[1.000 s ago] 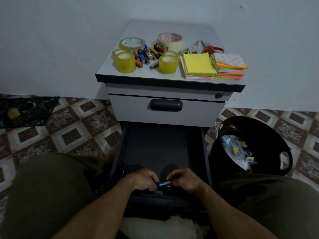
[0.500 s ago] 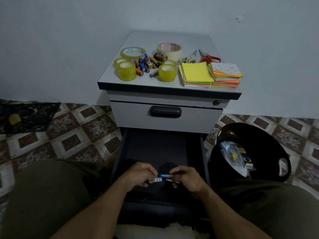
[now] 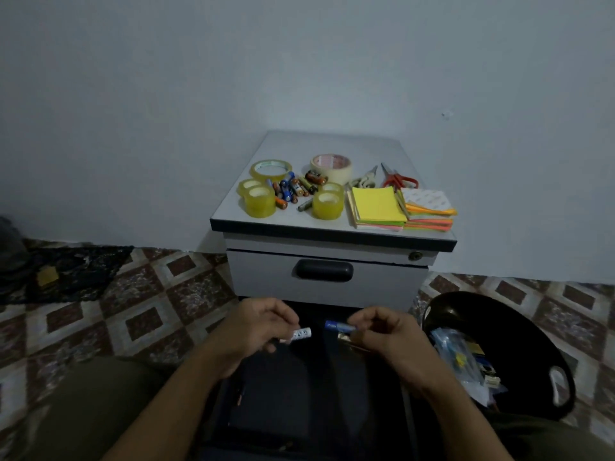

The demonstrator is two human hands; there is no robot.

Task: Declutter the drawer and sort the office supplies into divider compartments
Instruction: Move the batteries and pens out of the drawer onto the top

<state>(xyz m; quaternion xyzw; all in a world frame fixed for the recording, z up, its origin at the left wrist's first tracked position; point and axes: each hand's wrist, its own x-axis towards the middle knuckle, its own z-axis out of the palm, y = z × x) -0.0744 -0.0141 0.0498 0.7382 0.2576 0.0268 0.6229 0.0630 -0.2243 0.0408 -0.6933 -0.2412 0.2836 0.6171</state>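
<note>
Two small cylinders are in my grip, one to each hand. The fingers (image 3: 283, 322) of my left hand (image 3: 259, 324) are curled and pinch a white cylinder (image 3: 301, 334), its printed end poking out to the right. My right hand (image 3: 386, 334) is clamped on a blue cylinder (image 3: 339, 326) that points left. The two tips are near each other but apart. A thin shiny piece (image 3: 347, 338) sits under the blue one in the same grip, and I cannot tell what it is.

Both hands hang over the open drawer (image 3: 299, 394), which is dark inside. My forearms cross its near edge and cover much of it. Just beyond is a shut drawer front (image 3: 382, 284).

On the worktop (image 3: 332, 144), yellow tape rolls (image 3: 261, 202) stand at the front left corner. Loose batteries (image 3: 293, 189) lie between them and another yellow pair (image 3: 327, 202). Two wider rolls (image 3: 331, 164) sit behind, with scissors (image 3: 399, 179) farther right. Sticky notes (image 3: 376, 204) lie along the front right edge.

A black bin (image 3: 519, 324) stands on the floor just right of the drawer, holding packets (image 3: 456, 351).
</note>
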